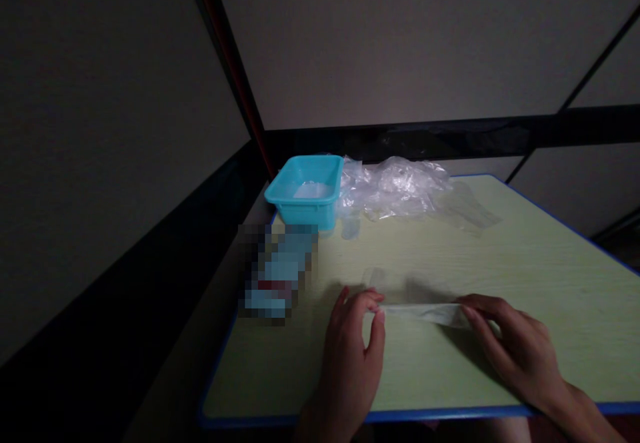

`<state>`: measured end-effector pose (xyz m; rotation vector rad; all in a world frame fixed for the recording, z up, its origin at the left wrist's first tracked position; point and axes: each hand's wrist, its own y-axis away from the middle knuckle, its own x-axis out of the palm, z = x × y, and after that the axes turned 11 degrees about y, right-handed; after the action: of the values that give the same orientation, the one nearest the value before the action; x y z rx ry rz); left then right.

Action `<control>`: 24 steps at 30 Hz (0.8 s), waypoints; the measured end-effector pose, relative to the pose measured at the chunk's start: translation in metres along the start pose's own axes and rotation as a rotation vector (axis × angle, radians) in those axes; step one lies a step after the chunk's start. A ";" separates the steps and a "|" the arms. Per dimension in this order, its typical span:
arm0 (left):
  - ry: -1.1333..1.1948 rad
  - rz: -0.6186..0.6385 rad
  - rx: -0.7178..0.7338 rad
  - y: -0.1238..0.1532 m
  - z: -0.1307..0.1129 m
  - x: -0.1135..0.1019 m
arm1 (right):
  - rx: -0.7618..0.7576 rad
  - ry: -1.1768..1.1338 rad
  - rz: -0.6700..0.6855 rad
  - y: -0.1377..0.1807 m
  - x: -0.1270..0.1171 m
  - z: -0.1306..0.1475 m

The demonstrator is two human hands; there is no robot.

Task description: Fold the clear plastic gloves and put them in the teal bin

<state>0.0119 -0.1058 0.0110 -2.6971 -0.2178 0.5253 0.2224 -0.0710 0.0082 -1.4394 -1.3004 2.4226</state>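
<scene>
A clear, thin plastic bag (pixel 425 311) stretches between my two hands, just over the front part of the table. My left hand (pixel 353 340) pinches its left end between thumb and fingers. At its other end, my right hand (pixel 515 343) is closed on the edge with thumb and forefinger. The near edge of the bag is folded up into a whitish strip. Its far part lies faint and see-through, so its full outline is hard to make out.
A turquoise plastic basket (pixel 305 213) with whitish contents stands at the table's back left. Beside it lies a heap of crumpled clear plastic bags (pixel 405 183). A blurred-out light blue item (pixel 283 273) lies near the left edge. The pale table (pixel 550 263) has a blue rim, with walls behind.
</scene>
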 end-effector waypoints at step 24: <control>0.667 -0.162 -0.576 -0.010 -0.001 -0.005 | 0.732 -0.759 0.422 -0.050 0.032 -0.009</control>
<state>0.0069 -0.0976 0.0172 -3.1696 -0.4414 -0.5785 0.1929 -0.0198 0.0175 -0.6433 0.0114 3.3407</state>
